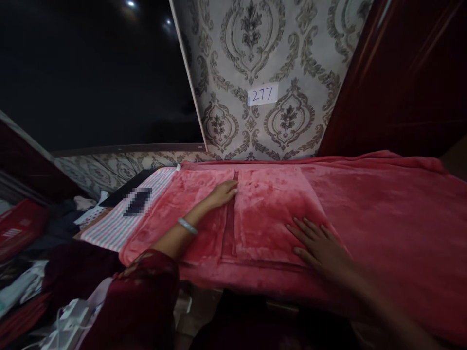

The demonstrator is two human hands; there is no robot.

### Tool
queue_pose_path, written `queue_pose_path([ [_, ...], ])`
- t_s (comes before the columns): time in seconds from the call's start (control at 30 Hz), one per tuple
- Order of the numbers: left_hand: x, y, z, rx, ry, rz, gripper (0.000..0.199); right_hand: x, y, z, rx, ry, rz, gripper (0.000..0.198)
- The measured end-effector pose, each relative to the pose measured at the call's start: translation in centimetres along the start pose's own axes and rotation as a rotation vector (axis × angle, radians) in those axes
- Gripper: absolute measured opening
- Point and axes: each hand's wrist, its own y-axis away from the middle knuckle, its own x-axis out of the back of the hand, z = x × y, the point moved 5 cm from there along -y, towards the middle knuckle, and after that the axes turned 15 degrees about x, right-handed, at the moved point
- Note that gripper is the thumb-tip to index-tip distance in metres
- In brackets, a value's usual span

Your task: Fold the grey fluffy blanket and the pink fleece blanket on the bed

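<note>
A pink plush blanket [386,209] is spread over the long surface in front of me. On top of it lie two flat plush sections, the left section [175,204] and the right section [266,214], with a narrow gap between them. My left hand [223,193], with a bracelet at its wrist, reaches across the left section; its fingers close at the left edge of the right section. My right hand [315,243] rests flat and spread on the lower right part of that section.
A striped cloth [109,228] lies at the left, bearing a pixelated dark object [138,202]. Behind hang a large dark screen [98,73] and a paper label [263,94] reading 277. A white power strip [71,321] and piled clothes sit lower left.
</note>
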Motion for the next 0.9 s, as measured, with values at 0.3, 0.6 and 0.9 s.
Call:
queue_pose_path([
  [0.3, 0.2, 7.2, -1.1, 0.265, -0.419, 0.136, 0.043, 2.9, -10.3, -3.6, 0.269, -0.226, -0.064, 0.052],
  [0.6, -0.7, 3.0, -2.3, 0.414, -0.309, 0.061, 0.021, -2.3, -14.3, -3.8, 0.271, -0.135, -0.057, 0.049],
  [0.9, -1.3, 2.8, -1.9, 0.394, -0.231, 0.12, 0.016, -2.7, -13.9, -4.3, 0.211, -0.12, -0.044, 0.049],
])
